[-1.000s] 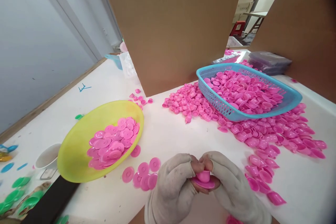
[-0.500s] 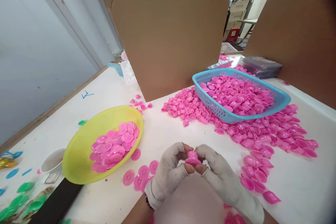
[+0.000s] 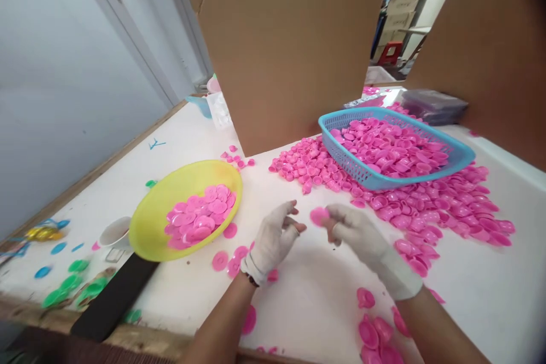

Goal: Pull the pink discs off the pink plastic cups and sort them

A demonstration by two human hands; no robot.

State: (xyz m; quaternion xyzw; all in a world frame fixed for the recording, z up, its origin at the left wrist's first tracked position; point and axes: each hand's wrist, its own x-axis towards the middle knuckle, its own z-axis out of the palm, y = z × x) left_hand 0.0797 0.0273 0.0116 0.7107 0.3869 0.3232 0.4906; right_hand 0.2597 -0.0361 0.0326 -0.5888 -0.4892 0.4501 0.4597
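Observation:
My right hand [image 3: 358, 233], in a pale glove with bare fingertips, pinches a small round pink plastic piece [image 3: 318, 216]; blur hides whether it is a cup or a disc. My left hand [image 3: 273, 242], gloved the same way, hovers to its left with fingers apart and nothing in them. Beside the left wrist lie flat pink discs [image 3: 220, 261] on the white table. More pink discs [image 3: 200, 219] fill part of a tilted yellow bowl [image 3: 149, 222]. Beyond my right hand, small pink toy cups [image 3: 460, 199] are heaped around a blue basket [image 3: 396, 183].
Cardboard sheets [image 3: 294, 51] stand upright behind the table [image 3: 179, 307]. A black bar [image 3: 115, 298] and a white cup [image 3: 115, 231] sit by the yellow bowl. Green pieces [image 3: 70, 282] lie at the left. More pink cups [image 3: 375, 333] are near the front edge.
My hands have moved apart and away from me. The left has let go of the pink piece they both held; a pink piece is now in my right hand only. The view has shifted slightly.

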